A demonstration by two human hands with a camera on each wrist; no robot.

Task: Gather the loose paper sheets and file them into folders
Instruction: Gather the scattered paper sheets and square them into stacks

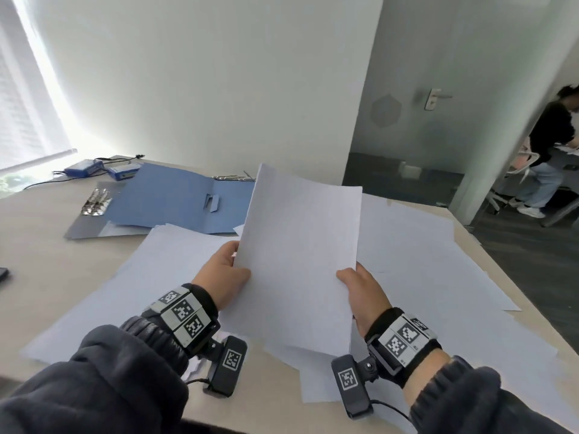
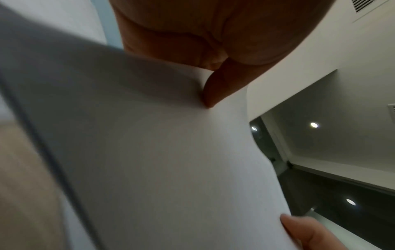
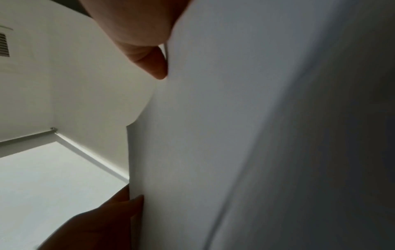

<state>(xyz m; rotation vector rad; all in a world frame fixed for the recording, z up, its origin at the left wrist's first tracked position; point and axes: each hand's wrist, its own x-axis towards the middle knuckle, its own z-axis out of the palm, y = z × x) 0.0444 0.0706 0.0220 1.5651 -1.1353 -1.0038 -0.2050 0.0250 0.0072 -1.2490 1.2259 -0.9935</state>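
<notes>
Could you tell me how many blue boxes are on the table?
2. One blue box lies at the far left corner by the window; the other sits right beside it, touching the open folder.

My head camera looks forward and down over the table, wrists at the lower frame. Both wrist cameras sit very close beneath the held sheets, facing up toward the ceiling; all three views share those sheets.

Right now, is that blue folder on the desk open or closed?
Open. The blue folder lies spread flat on the desk, its inner fold and small flap showing, and no sheets are visible on it.
</notes>
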